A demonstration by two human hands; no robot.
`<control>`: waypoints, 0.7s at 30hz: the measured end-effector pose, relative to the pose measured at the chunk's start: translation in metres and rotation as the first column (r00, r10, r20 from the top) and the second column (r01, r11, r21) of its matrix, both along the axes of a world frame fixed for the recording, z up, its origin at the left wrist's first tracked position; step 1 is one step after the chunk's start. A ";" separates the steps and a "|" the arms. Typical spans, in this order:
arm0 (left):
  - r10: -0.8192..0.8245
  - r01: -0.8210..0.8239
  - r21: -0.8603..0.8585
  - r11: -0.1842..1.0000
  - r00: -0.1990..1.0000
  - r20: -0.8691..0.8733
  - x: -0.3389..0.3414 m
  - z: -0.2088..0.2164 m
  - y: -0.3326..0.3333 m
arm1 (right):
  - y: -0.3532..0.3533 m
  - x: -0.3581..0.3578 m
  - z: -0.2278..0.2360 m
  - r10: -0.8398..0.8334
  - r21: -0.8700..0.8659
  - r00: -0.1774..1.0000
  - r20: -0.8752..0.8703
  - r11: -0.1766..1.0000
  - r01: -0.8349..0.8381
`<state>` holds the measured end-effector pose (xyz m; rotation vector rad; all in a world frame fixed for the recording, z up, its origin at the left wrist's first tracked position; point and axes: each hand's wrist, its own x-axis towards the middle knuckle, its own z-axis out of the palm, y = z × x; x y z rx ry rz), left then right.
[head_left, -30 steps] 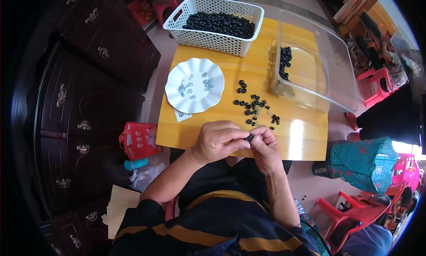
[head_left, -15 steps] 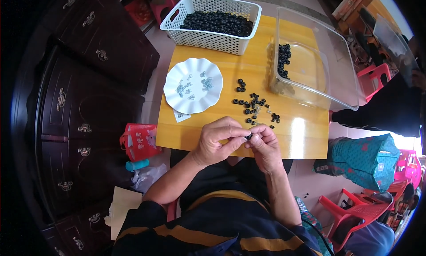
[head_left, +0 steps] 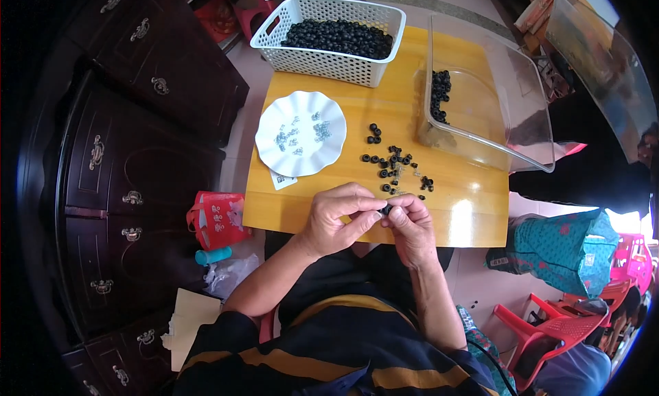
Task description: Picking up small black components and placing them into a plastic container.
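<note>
My left hand (head_left: 338,221) and my right hand (head_left: 410,226) meet just over the near edge of the table. Between their fingertips is a small black round part (head_left: 386,210), mostly covered by the fingers. My right thumb and forefinger pinch it from one side. The left thumb and forefinger are closed against its other side; whatever else they hold is too small to make out. Loose black parts (head_left: 392,164), ring-like and of several sizes, lie just beyond my hands with some tiny clear pieces among them. A white scalloped plate (head_left: 268,149) carries small clear, bluish pieces.
A white perforated basket (head_left: 322,64) full of black parts stands at the table's far side. Right of it, a clear plastic tub (head_left: 494,152) holds more. Another person (head_left: 583,145) at the right has a clear container (head_left: 607,73). A teal bag (head_left: 563,248) stands beside the table.
The person at the right has come closer to the table, and the clear container there has swung further into view. My hands keep nearly the same pose; the view has shifted slightly.
</note>
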<state>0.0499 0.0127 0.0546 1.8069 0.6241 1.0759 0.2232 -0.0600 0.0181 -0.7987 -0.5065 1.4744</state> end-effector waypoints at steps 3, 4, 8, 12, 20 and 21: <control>0.008 -0.008 0.013 1.000 1.000 -0.007 -0.002 0.000 0.000 | 0.000 -0.002 0.001 -0.007 0.001 1.000 -0.019 1.000 0.007; -0.013 0.013 -0.010 1.000 1.000 -0.010 -0.003 -0.002 0.001 | -0.001 -0.002 0.002 -0.009 -0.005 1.000 -0.008 1.000 0.009; -0.134 0.190 -0.393 0.900 0.977 0.166 -0.009 -0.010 0.002 | -0.002 -0.001 -0.001 0.028 0.018 0.999 0.025 0.999 -0.028; -0.146 0.287 -0.523 0.803 0.945 0.293 -0.007 -0.006 0.000 | -0.002 0.000 0.001 0.078 0.005 0.997 -0.021 0.997 -0.078; -0.119 0.169 -0.298 0.940 0.977 0.179 -0.007 0.003 0.001 | -0.002 -0.006 0.001 0.111 0.022 0.978 -0.177 0.994 -0.109; -0.120 0.170 -0.298 0.939 0.977 0.179 -0.007 0.005 0.001 | -0.002 -0.006 0.000 0.110 0.022 0.978 -0.177 0.994 -0.108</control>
